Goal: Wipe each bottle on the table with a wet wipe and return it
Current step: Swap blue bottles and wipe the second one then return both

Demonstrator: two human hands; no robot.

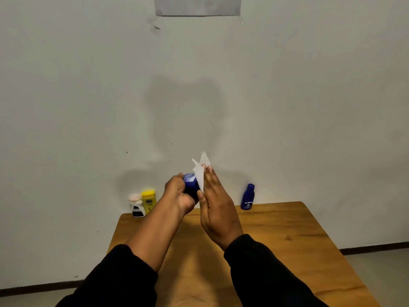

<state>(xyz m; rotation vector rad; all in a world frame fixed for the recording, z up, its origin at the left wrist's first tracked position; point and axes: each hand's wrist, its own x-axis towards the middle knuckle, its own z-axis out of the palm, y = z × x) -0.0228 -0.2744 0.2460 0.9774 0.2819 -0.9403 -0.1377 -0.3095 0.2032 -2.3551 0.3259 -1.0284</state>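
Above the worktop (pixel 287 229), your left hand (pixel 177 191) grips a blue bottle (pixel 190 185); your flat right hand (pixel 218 209) presses the wipe (pixel 200 171) on it. The three standing bottles (pixel 247 197) likely remain.

Pale wall and a wooden table in a softly lit room.
The wall (pixel 309 85) is plain grey-white with a few small dark specks and a broad, soft shadow (pixel 183 111) at its middle. A sheet of paper (pixel 197 5) is stuck to it at the top edge of the view. The table (pixel 287 240) is orange-brown wood with visible grain, its far edge at the wall. A dark skirting board (pixel 376 247) runs above the grey floor (pixel 380 273).
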